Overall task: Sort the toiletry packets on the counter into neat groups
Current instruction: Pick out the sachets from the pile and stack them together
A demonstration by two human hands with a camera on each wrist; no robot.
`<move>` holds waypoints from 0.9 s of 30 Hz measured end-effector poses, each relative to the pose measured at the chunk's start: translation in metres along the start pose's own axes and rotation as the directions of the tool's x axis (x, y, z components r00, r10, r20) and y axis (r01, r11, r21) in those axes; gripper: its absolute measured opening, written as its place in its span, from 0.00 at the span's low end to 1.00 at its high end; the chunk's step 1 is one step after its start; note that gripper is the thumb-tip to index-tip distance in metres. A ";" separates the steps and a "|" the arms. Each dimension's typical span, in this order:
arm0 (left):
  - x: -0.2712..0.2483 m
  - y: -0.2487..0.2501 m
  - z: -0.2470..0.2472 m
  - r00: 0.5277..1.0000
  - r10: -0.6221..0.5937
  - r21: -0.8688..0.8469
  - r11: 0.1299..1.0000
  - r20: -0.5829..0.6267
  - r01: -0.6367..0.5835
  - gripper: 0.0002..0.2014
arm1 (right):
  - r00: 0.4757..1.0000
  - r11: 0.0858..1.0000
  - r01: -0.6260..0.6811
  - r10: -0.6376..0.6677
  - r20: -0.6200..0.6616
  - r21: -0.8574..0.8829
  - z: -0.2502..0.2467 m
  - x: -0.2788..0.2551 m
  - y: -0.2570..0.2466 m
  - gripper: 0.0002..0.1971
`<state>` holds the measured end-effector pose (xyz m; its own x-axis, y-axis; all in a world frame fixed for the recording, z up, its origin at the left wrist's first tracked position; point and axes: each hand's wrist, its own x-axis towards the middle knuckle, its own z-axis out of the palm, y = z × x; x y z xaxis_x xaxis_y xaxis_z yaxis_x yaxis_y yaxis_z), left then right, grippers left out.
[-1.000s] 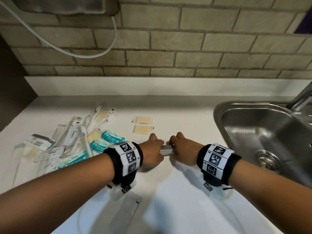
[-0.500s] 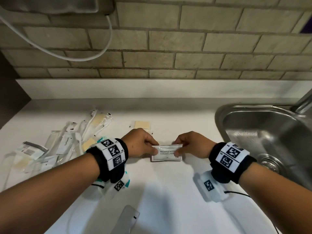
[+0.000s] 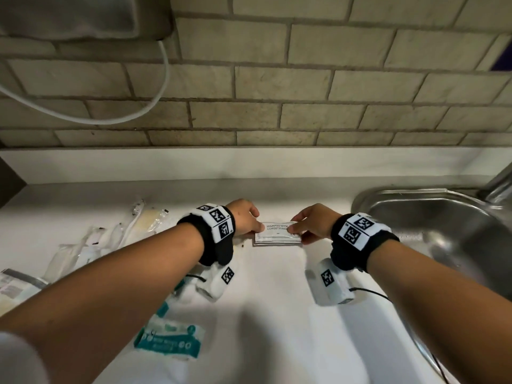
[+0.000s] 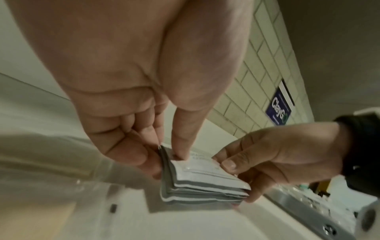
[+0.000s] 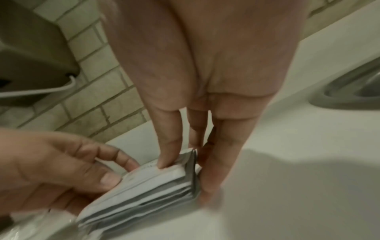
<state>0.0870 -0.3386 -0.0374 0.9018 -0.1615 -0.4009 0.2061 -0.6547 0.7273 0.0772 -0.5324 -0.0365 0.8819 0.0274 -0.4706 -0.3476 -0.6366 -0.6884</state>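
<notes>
A stack of white shampoo-with-conditioner sachets (image 3: 278, 236) (image 4: 201, 183) (image 5: 152, 186) lies flat on the white counter (image 3: 277, 314), held at both ends. My left hand (image 3: 245, 220) (image 4: 164, 155) pinches its left end, thumb on top and fingers at the side. My right hand (image 3: 310, 224) (image 5: 185, 165) pinches the right end the same way. A loose heap of clear-wrapped toiletry packets (image 3: 91, 245) lies to the left. A teal-and-white packet (image 3: 169, 340) sits near the front, under my left forearm.
A steel sink (image 3: 443, 234) is sunk into the counter just right of my right hand, its tap (image 3: 501, 181) at the far right. A brick-tiled wall (image 3: 277, 92) backs the counter. A grey wall unit (image 3: 83, 15) with a white cable (image 3: 133, 112) hangs upper left.
The sachet stack, held on edge between both hands a second ago, now lies flat with its printed face up. Both hands have moved away from me toward the wall with it.
</notes>
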 end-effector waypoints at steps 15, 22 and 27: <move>-0.005 0.015 0.000 0.983 0.087 0.568 0.806 0.159 -0.164 0.32 | 0.977 0.682 0.212 -0.177 0.123 -0.701 0.015 -0.011 -0.015 0.41; -0.005 0.021 0.011 0.982 0.131 0.686 0.702 0.138 -0.191 0.20 | 0.966 0.590 0.245 -0.211 0.146 -0.769 0.020 -0.012 -0.027 0.28; -0.004 0.021 0.015 0.986 0.123 0.711 0.683 0.113 -0.166 0.17 | 0.964 0.566 0.249 -0.222 0.145 -0.786 0.022 -0.010 -0.030 0.26</move>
<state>0.0819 -0.3628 -0.0287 0.8717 -0.3230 -0.3685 -0.2797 -0.9454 0.1670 0.0721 -0.4967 -0.0235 0.8812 0.2798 -0.3811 0.2728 -0.9593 -0.0735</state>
